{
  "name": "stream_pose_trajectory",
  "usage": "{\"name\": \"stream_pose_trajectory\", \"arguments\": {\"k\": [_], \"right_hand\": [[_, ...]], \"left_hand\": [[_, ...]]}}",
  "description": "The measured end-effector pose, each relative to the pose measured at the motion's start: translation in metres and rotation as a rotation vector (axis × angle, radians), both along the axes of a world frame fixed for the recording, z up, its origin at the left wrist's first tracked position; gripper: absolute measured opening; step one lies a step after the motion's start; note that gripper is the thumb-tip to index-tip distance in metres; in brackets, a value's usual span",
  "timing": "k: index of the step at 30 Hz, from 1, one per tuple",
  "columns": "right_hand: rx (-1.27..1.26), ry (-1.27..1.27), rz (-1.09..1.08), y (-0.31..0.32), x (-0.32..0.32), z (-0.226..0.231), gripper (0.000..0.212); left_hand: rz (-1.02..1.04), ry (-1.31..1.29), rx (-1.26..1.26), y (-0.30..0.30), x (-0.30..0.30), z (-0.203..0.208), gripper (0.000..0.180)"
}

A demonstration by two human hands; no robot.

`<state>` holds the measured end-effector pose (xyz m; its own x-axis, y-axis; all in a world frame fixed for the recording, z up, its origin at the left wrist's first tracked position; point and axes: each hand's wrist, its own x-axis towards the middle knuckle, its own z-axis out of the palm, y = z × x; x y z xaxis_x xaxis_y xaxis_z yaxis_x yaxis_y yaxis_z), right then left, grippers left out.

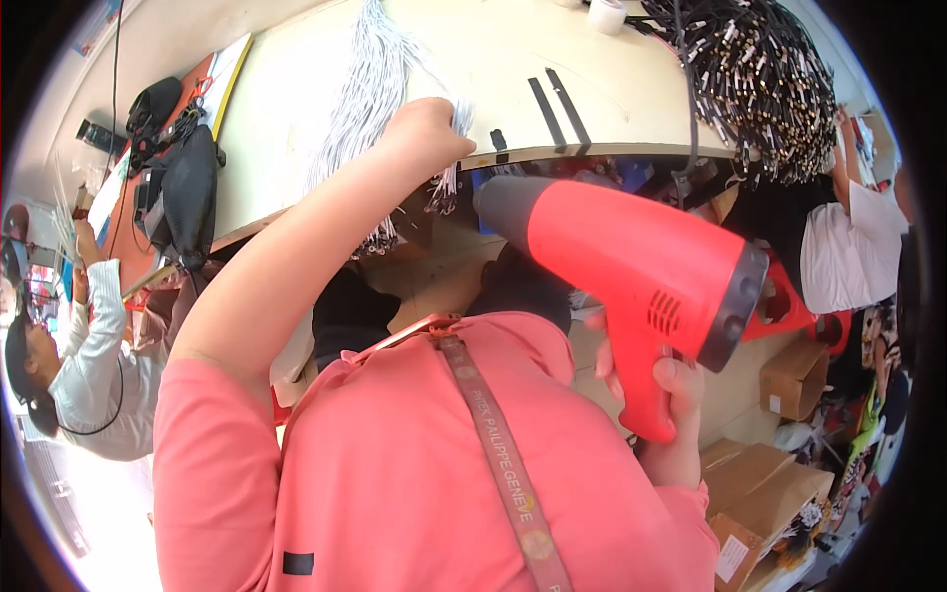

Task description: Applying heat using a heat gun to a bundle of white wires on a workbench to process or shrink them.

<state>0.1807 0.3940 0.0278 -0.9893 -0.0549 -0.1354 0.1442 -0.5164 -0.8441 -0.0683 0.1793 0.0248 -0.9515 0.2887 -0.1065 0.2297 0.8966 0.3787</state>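
Observation:
My right hand (pixel 666 380) is wrapped round the handle of a red heat gun (pixel 631 247). The gun's black nozzle points left, just below the table edge. My left hand (pixel 429 128) is closed round some thin white cables (pixel 462 116), whose ends hang past the edge, left of the nozzle. Part of these cables is hidden in the fist. Beside and behind that hand, a large bundle of white cables (pixel 370 84) lies over the table, its dark-tipped ends hanging off the front.
The cream table (pixel 286 99) bears two black strips (pixel 567 107), a white roll (pixel 607 15) and a black cable heap (pixel 764 84). A black bag (pixel 189 192) lies at left. Co-workers (pixel 94 385) stand at both sides. Cardboard boxes (pixel 769 483) stand at lower right.

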Motion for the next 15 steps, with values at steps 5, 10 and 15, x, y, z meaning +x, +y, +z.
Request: {"name": "stream_pose_trajectory", "arguments": {"k": [5, 10, 15], "right_hand": [[0.049, -0.024, 0.037, -0.001, 0.006, -0.001, 0.08], [0.056, -0.02, 0.032, -0.002, 0.011, 0.001, 0.081], [0.182, -0.045, 0.007, -0.007, 0.012, 0.0, 0.078]], "left_hand": [[-0.048, 0.113, -0.028, 0.006, -0.001, -0.008, 0.036], [-0.074, 0.15, -0.031, 0.007, -0.003, -0.016, 0.037], [-0.047, 0.153, -0.015, 0.011, -0.001, -0.015, 0.035]]}}
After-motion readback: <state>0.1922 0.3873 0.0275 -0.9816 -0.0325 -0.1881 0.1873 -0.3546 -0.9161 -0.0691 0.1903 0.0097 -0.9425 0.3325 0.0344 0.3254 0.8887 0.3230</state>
